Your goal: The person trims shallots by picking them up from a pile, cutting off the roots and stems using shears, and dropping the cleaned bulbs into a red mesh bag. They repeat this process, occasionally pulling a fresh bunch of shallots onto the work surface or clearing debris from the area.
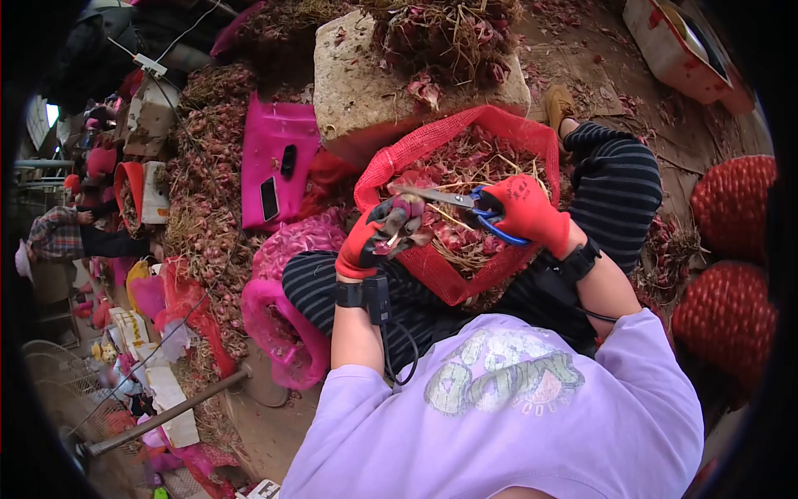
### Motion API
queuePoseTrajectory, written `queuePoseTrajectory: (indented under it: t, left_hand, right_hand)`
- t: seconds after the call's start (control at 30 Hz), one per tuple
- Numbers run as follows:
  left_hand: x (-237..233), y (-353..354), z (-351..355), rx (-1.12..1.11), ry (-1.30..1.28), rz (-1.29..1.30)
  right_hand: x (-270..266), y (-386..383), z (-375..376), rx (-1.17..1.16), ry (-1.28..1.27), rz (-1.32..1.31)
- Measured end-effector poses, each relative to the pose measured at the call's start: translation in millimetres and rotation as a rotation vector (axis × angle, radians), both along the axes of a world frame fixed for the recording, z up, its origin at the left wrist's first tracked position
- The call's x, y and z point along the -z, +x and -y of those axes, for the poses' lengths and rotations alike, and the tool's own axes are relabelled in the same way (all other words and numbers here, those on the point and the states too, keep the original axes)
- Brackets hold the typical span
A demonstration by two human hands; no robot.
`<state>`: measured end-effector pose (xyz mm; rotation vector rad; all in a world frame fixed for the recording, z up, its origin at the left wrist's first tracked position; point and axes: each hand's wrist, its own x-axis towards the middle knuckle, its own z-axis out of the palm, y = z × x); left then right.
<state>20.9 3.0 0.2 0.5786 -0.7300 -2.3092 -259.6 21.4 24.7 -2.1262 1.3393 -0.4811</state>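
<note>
My left hand (376, 234), in a red glove with a dark, dirty palm, is closed around a few shallots (407, 208). From the right, my right hand (525, 212), in a red glove, grips blue-handled scissors (449, 197). Their blades point left and reach the top of the shallots; whether they are parted is hard to make out. Below both hands, between my legs, lies a red mesh bag (453, 287) with its mouth rolled wide, holding loose shallots, skins and dry stalks (465, 241).
A foam block (349, 91) beyond the bag bears a heap of dried shallots (449, 37). On the left, a pink sheet (283, 125) carries a phone (269, 200), beside a long shallot pile (208, 175). Full red sacks (731, 208) stand at right. A person (58, 233) is far left.
</note>
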Motion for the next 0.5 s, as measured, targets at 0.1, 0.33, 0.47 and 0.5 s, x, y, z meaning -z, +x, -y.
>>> queuePoseTrajectory:
  t: [0.1, 0.33, 0.47, 0.5]
  left_hand:
    - [-6, -11, -4, -0.1, 0.048, -0.01]
    - [-9, -26, 4, -0.061, 0.216, -0.52]
    - [0, -52, 1, -0.086, 0.204, -0.58]
    - [4, -54, 0, -0.134, 0.23, -0.575]
  right_hand:
    - [0, 10, -3, 0.097, -0.038, 0.104]
    - [-4, 15, 8, 0.129, 0.568, 0.938]
    - [5, 46, 1, 0.141, 0.836, 1.285]
    - [11, 45, 2, 0.16, 0.795, 1.24]
